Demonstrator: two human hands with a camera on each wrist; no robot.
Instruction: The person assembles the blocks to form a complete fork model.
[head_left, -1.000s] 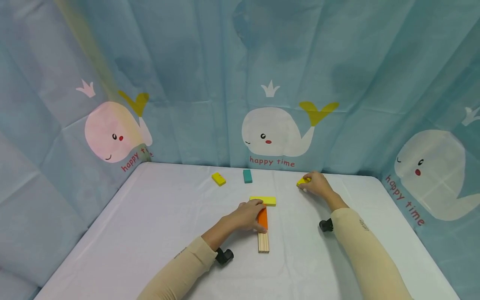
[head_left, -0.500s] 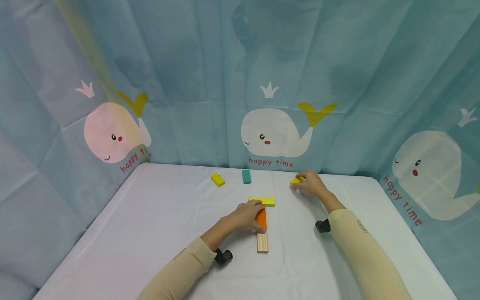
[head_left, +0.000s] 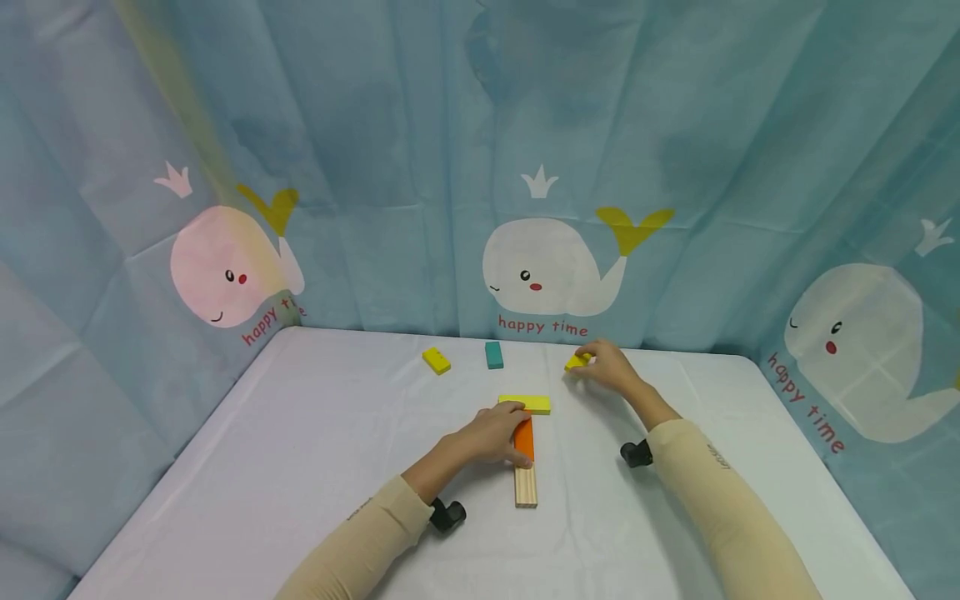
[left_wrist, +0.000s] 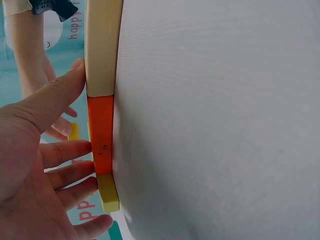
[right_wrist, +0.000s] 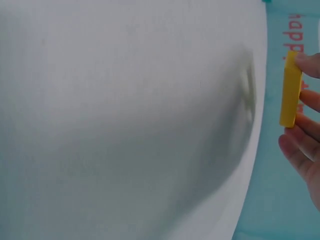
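My left hand rests over an orange block on the white table. In the left wrist view its fairly straight fingers touch the top of the orange block, and the thumb touches a plain wooden block. The wooden block adjoins the orange one's near end, and a yellow block lies crosswise at its far end. My right hand pinches a smaller yellow block between thumb and fingers; the right wrist view shows this block held above the tabletop.
A yellow block and a teal block lie near the back of the table. A blue curtain printed with whales stands behind the table and along its sides.
My right hand has moved left with the small yellow block, closer to the crosswise yellow block. My left hand and the blocks on the table stay in place.
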